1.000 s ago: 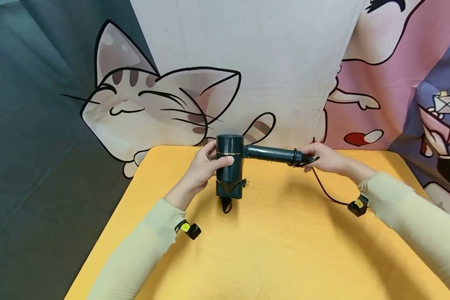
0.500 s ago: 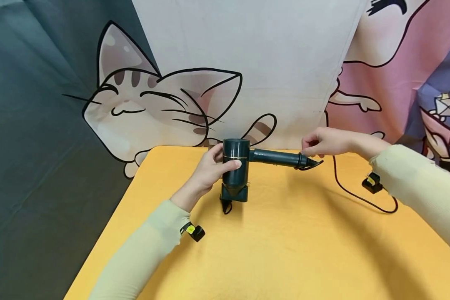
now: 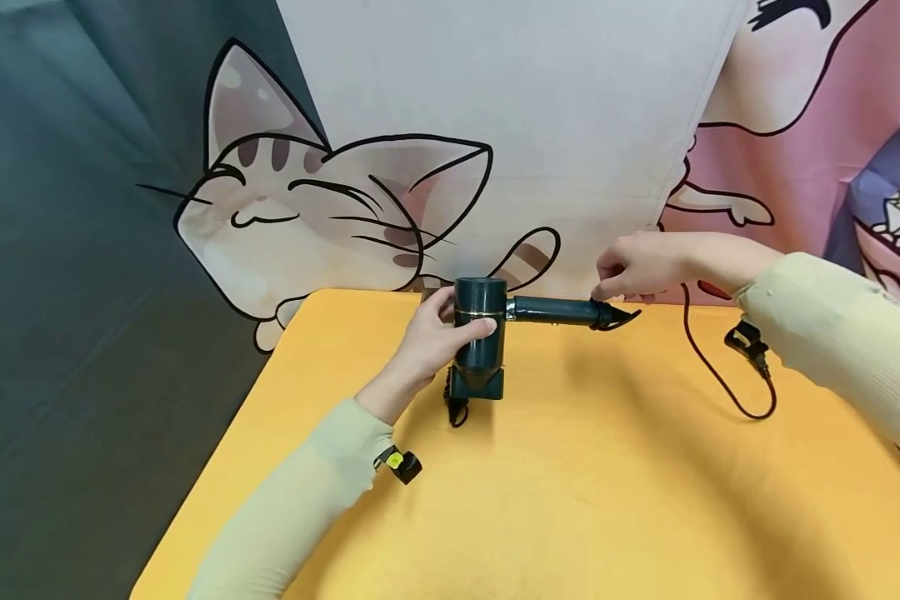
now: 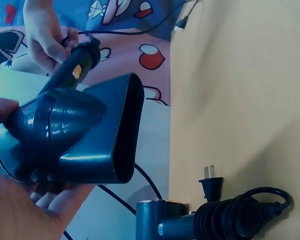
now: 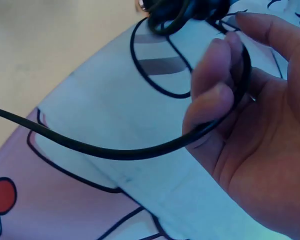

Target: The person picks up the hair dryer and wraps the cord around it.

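Note:
A dark green hair dryer with a flat nozzle is held up by my left hand, thumb across the barrel and fingers behind. Its handle points right. At the handle's end is my right hand, fingers curled around the black cord. The right wrist view has that cord running through the curled fingers. Several cord coils sit blurred by the handle. The cord hangs down to the right, and a plug shows near its end.
A second hair dryer lies on the yellow table behind my left hand, its cord wound around the handle and its plug sticking out. The head view mostly hides it. A cartoon cloth hangs behind the table.
My right hand has risen from beside the handle's end to above it, drawing the cord along. My left hand and the hair dryer have shifted slightly right.

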Motion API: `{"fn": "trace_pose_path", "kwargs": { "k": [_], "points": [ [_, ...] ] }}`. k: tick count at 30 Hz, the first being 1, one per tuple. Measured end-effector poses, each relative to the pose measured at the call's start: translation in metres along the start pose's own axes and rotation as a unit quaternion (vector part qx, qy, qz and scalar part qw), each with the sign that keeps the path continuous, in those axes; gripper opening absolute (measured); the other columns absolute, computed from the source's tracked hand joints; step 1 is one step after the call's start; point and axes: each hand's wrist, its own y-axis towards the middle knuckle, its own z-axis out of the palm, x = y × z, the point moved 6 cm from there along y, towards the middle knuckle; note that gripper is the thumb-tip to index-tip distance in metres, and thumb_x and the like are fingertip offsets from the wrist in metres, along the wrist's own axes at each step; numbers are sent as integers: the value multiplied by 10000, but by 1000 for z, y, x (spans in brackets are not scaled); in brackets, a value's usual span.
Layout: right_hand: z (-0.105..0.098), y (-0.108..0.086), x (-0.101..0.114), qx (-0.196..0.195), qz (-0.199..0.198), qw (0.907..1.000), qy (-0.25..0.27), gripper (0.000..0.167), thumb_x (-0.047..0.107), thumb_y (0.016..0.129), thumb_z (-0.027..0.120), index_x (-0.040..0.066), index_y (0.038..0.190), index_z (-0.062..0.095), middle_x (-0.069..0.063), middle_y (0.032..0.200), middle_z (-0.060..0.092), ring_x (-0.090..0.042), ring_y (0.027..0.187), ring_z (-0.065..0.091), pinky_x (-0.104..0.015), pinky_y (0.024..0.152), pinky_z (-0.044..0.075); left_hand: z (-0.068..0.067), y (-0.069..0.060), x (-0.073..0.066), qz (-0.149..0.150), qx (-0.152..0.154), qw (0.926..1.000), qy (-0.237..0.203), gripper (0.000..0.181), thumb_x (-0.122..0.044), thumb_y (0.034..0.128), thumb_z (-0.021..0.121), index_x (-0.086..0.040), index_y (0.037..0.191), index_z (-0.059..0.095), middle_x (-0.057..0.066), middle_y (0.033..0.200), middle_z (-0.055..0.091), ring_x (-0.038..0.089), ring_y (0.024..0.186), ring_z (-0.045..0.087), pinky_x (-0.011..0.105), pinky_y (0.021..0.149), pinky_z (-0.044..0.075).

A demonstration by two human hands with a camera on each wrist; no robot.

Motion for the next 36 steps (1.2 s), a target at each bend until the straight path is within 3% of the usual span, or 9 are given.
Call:
{"fn": "trace_pose_path", "kwargs": {
  "k": [3,6,11,15,22,27,31,36],
  "points": [
    [-1,-1,5,119,61,9996,232,241,317,1064,652,94,977,674,-66,782,651,-201,616,679,-352,598,550,-1,1,1,-36,-164,9999,-2,666,-250,931,821,-123,1506,510,138,1368,666,328,1180,693,534,1024,568],
    [-3,-2,9,-43,-33,9991,419,203,267,1073,642,76,1049,707,-76,792,669,-214,617,691,-357,592,570,-4,3,4,-82,-329,9994,-21,694,-258,928,824,-124,1524,496,143,1385,662,329,1186,688,540,1033,563],
    [0,-9,11,-700,-268,9947,710,192,234,1082,643,82,1128,751,-26,839,713,-183,676,699,-328,586,563,-7,7,8,-47,-538,9985,-115,688,-271,930,822,-125,1519,497,128,1358,682,311,1160,703,520,1021,573],
    [8,-17,16,-1330,-549,9841,1046,294,230,1076,662,57,1307,720,2,929,757,-157,713,717,-326,582,582,-10,9,9,60,-700,9970,-328,603,-260,935,823,-128,1452,541,107,1320,700,301,1141,711,507,1004,583],
    [39,-31,22,-2354,-1204,9463,1861,457,131,1088,630,-25,1513,563,-51,1096,790,-122,732,732,-328,609,599,-14,12,11,105,-880,9933,-738,564,-220,939,814,-115,1430,559,134,1330,693,319,1168,708,502,1007,585],
    [70,-33,22,-2960,-1566,9191,2076,527,55,1094,589,19,1604,459,-72,1172,778,-121,782,731,-298,652,607,-17,14,11,153,-1014,9899,-979,531,-209,939,814,-98,1400,577,140,1302,707,300,1142,711,476,1006,585],
    [97,-30,20,-3252,-1824,8976,2352,558,-6,1096,544,32,1636,407,-121,1170,780,-143,808,746,-279,711,621,-19,15,9,184,-1024,9874,-1190,530,-187,945,803,-82,1409,568,149,1307,705,297,1130,714,462,990,592],
    [122,-23,11,-3279,-1804,8755,3056,427,8,1122,486,-24,1548,509,-120,1066,781,-211,803,770,-281,738,628,-20,13,5,167,-941,9877,-1237,547,-190,954,789,-77,1436,557,160,1320,701,307,1132,717,463,967,602]
  ]
}}
